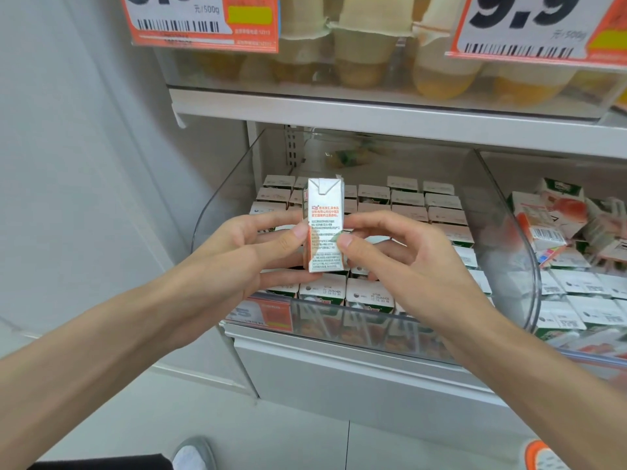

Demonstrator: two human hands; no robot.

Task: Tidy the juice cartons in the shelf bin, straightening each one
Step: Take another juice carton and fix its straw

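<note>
A small white juice carton (325, 212) with red print is held upright above the clear shelf bin (217, 205). My left hand (258, 252) pinches its left side, thumb on the front face. My right hand (400, 259) pinches its right side, thumb on the front edge. Below the hands, several cartons (407, 201) stand in neat rows inside the bin, tops up. Part of the front rows is hidden behind my hands.
A second clear bin (529, 300) to the right holds several cartons (556, 215) in a jumble. Above, a shelf (373, 113) carries cups (359, 56) behind two orange price tags (203, 22). An orange label (268, 313) sits on the bin front. A white wall is at left.
</note>
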